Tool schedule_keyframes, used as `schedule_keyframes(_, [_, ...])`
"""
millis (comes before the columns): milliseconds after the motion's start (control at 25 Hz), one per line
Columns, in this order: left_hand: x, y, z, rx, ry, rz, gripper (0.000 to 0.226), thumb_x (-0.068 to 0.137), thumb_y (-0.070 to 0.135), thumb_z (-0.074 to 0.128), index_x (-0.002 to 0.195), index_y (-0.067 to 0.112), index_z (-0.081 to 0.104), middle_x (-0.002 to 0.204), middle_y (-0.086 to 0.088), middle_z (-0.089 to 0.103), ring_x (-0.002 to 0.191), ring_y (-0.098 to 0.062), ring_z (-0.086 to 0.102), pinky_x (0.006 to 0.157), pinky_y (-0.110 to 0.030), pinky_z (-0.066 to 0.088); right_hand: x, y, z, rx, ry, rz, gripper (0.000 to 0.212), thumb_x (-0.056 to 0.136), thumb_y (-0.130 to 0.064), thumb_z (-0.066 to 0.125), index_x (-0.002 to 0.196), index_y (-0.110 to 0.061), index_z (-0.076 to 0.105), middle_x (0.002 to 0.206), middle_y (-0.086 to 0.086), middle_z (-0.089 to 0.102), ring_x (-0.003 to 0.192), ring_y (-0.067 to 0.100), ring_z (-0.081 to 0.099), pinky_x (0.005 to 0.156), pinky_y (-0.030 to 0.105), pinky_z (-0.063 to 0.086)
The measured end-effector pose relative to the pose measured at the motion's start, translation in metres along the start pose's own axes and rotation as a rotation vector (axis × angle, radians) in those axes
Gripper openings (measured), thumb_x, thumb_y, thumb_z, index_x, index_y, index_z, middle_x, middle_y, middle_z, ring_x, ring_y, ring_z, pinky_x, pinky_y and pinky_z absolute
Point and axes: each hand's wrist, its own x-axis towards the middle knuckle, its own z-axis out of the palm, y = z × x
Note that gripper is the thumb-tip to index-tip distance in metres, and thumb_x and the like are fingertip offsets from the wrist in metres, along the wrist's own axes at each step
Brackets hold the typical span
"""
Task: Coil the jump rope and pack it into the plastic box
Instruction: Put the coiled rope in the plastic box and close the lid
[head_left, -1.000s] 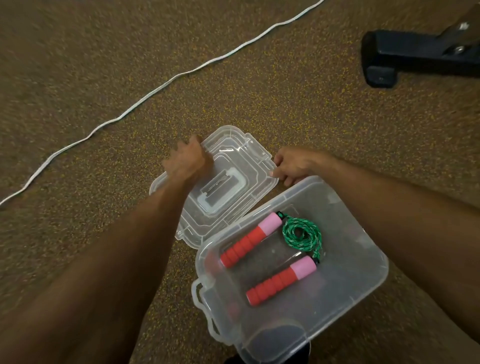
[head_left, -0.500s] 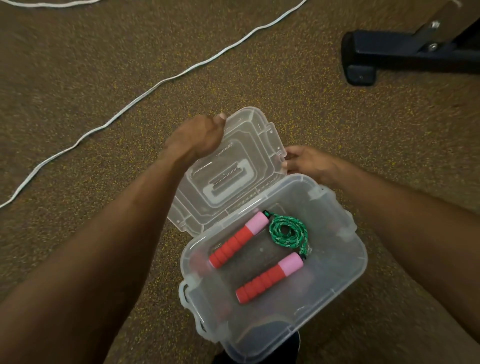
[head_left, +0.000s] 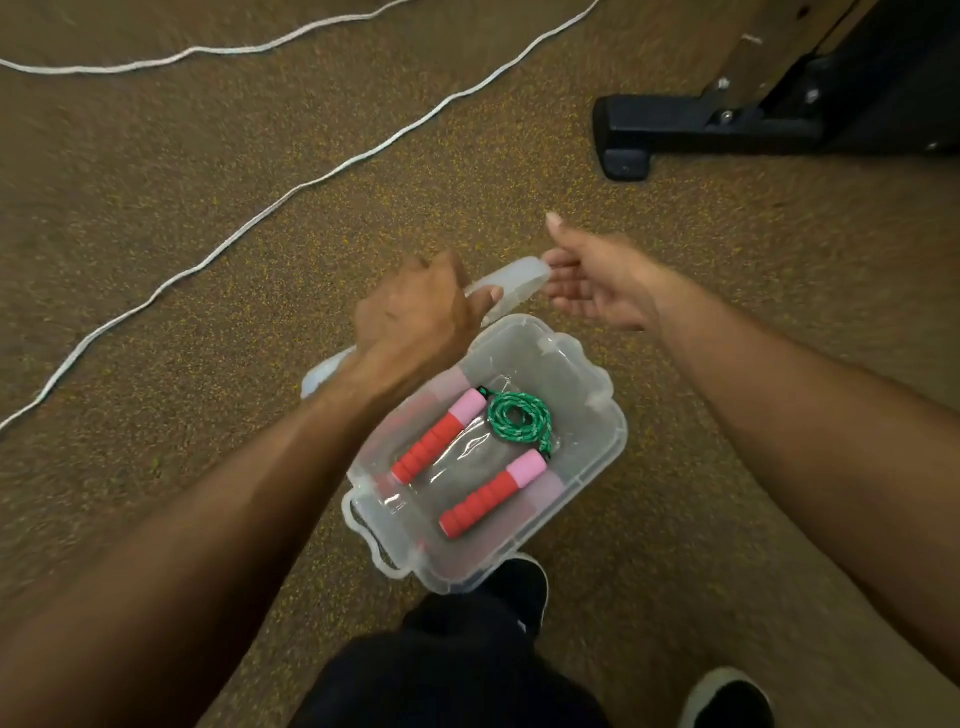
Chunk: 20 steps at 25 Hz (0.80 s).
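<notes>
The clear plastic box (head_left: 597, 457) sits on the floor in front of me. Inside lies the jump rope: a green coil (head_left: 519, 423) and two red-and-pink handles (head_left: 439, 436) (head_left: 493, 493) side by side. The clear lid (head_left: 514, 280) stands tilted up on edge along the box's far left side. My left hand (head_left: 415, 317) grips the lid from above. My right hand (head_left: 597, 283) is at the lid's far end, fingers apart, fingertips touching its corner.
A white cord (head_left: 311, 182) snakes across the speckled brown floor at the left and top. A black equipment foot (head_left: 675, 132) stands at the upper right. My dark trouser leg (head_left: 447, 670) and shoes (head_left: 524, 587) are just below the box.
The lid has swung up from lying flat beside the box to standing on edge. My left hand rose with it; my right hand opened and shifted to its far corner.
</notes>
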Motion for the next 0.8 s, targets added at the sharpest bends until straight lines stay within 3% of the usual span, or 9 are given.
schedule_keyframes(120, [-0.043, 0.017, 0.006, 0.048, 0.086, 0.031, 0.053, 0.089, 0.068, 0.046, 0.114, 0.023, 0.059, 0.116, -0.010, 0.064, 0.101, -0.034, 0.062, 0.073, -0.042, 0.047, -0.030, 0.012, -0.004, 0.020, -0.033, 0.082, 0.055, 0.081, -0.048, 0.076, 0.117, -0.008, 0.064, 0.105, 0.006, 0.069, 0.085, 0.015, 0.067, 0.065, 0.026, 0.059])
schedule_keyframes(280, [-0.081, 0.035, 0.020, 0.111, 0.133, 0.157, 0.049, 0.088, 0.066, 0.051, 0.111, 0.023, 0.058, 0.110, -0.004, 0.063, 0.094, -0.028, 0.062, 0.062, -0.037, 0.049, -0.052, 0.033, -0.015, 0.087, -0.034, 0.096, 0.021, 0.085, -0.023, 0.077, 0.100, -0.010, 0.072, 0.080, 0.002, 0.072, 0.063, 0.009, 0.064, 0.056, 0.020, 0.056])
schedule_keyframes(400, [-0.089, 0.044, 0.029, 0.159, 0.111, 0.206, 0.048, 0.088, 0.064, 0.052, 0.109, 0.022, 0.056, 0.105, -0.002, 0.063, 0.091, -0.027, 0.063, 0.061, -0.038, 0.051, -0.064, 0.047, -0.024, 0.084, -0.004, 0.062, 0.011, 0.088, -0.019, 0.073, 0.094, -0.010, 0.073, 0.064, -0.003, 0.069, 0.060, 0.008, 0.060, 0.053, 0.019, 0.051])
schedule_keyframes(600, [-0.085, 0.049, 0.040, 0.068, 0.109, 0.284, 0.043, 0.092, 0.066, 0.040, 0.104, 0.030, 0.062, 0.088, 0.006, 0.075, 0.080, -0.023, 0.071, 0.060, -0.031, 0.049, -0.073, 0.072, -0.031, -0.076, -0.020, 0.004, 0.021, 0.093, -0.026, 0.068, 0.110, -0.015, 0.071, 0.082, 0.000, 0.071, 0.060, 0.007, 0.060, 0.047, 0.019, 0.046])
schedule_keyframes(680, [-0.057, 0.036, 0.041, -0.048, 0.201, 0.214, 0.036, 0.093, 0.059, 0.045, 0.109, 0.032, 0.062, 0.094, 0.008, 0.075, 0.084, -0.021, 0.069, 0.066, -0.032, 0.050, -0.075, 0.082, -0.033, -0.117, -0.023, -0.008, 0.028, 0.094, -0.027, 0.066, 0.119, -0.014, 0.067, 0.087, 0.001, 0.071, 0.053, 0.003, 0.062, 0.042, 0.018, 0.045])
schedule_keyframes(720, [-0.038, 0.025, 0.041, -0.070, 0.206, 0.150, 0.039, 0.093, 0.057, 0.048, 0.118, 0.030, 0.060, 0.108, 0.003, 0.073, 0.096, -0.023, 0.067, 0.075, -0.036, 0.052, -0.077, 0.085, -0.034, -0.140, -0.032, -0.014, 0.030, 0.095, -0.027, 0.065, 0.122, -0.014, 0.064, 0.090, 0.002, 0.071, 0.053, 0.002, 0.063, 0.043, 0.017, 0.045])
schedule_keyframes(800, [-0.001, 0.002, 0.038, -0.073, 0.021, -0.015, 0.055, 0.091, 0.054, 0.053, 0.135, 0.020, 0.050, 0.136, -0.014, 0.059, 0.121, -0.035, 0.056, 0.097, -0.050, 0.048, -0.081, 0.090, -0.037, -0.199, -0.056, -0.027, 0.033, 0.096, -0.028, 0.062, 0.127, -0.016, 0.061, 0.094, 0.000, 0.069, 0.059, 0.002, 0.063, 0.047, 0.017, 0.047])
